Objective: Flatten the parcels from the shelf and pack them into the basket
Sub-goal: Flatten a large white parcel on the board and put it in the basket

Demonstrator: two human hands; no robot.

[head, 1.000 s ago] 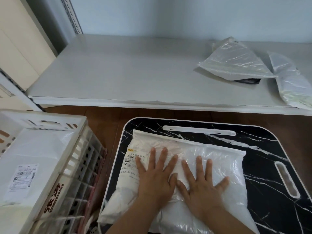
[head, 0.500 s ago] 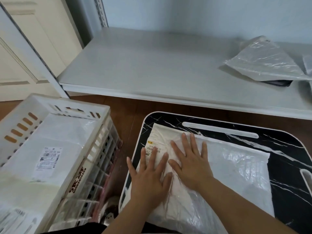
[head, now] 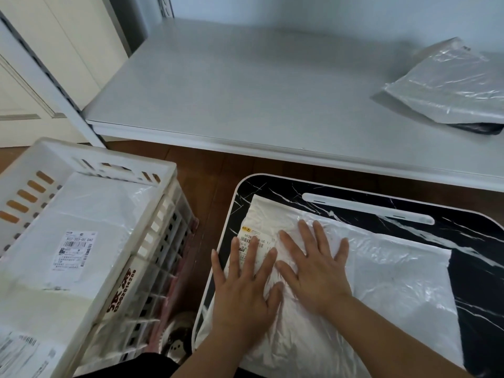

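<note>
Most of the shelf [head: 245, 85] lay bare, with one parcel [head: 447, 88] parked at its right end. A strip of wooden floor [head: 207, 170] ran open between the shelf and the marble-look tray [head: 477, 241]. On the left the basket [head: 152, 241] sat just beside the tray, already holding labelled parcels [head: 90, 227].

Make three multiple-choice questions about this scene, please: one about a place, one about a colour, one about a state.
1. Where does the parcel under the hands lie?
A. in the basket
B. on the marbled board
C. on the shelf

2. What colour is the board?
A. black, white veins
B. red
C. green

3. How are the hands?
A. fists
B. flat, pressing
C. raised

Answers: 1 B, the board shows around it. 2 A, its bare part shows it. 3 B, the left hand and right hand lie spread on the parcel.
</note>
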